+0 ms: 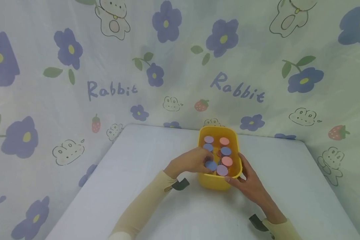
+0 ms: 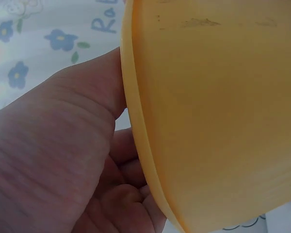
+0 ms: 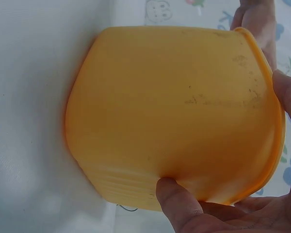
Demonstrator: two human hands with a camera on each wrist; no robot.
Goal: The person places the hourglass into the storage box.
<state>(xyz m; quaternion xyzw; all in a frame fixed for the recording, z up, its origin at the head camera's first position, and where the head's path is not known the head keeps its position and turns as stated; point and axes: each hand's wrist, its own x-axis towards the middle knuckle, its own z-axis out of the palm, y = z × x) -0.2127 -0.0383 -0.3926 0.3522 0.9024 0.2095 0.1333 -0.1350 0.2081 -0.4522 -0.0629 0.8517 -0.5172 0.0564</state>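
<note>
A yellow plastic bin (image 1: 219,182) stands on the white table and holds several round-topped pieces in blue, pink and purple. My left hand (image 1: 192,160) reaches over its left rim, with thumb and fingers around a blue round-topped piece (image 1: 211,165) near the front left. What lies below that top is hidden. In the left wrist view the bin's wall hides the fingertips of the left hand (image 2: 53,145). At the front right corner, my right hand (image 1: 252,183) grips the bin, thumb at the front rim and fingers along the right side.
Beside the gripped piece is a purple top (image 1: 222,170), with a pink one (image 1: 227,161) behind it. Another blue top (image 1: 208,147) is farther back on the left. A patterned curtain (image 1: 180,66) hangs behind the white table (image 1: 138,160).
</note>
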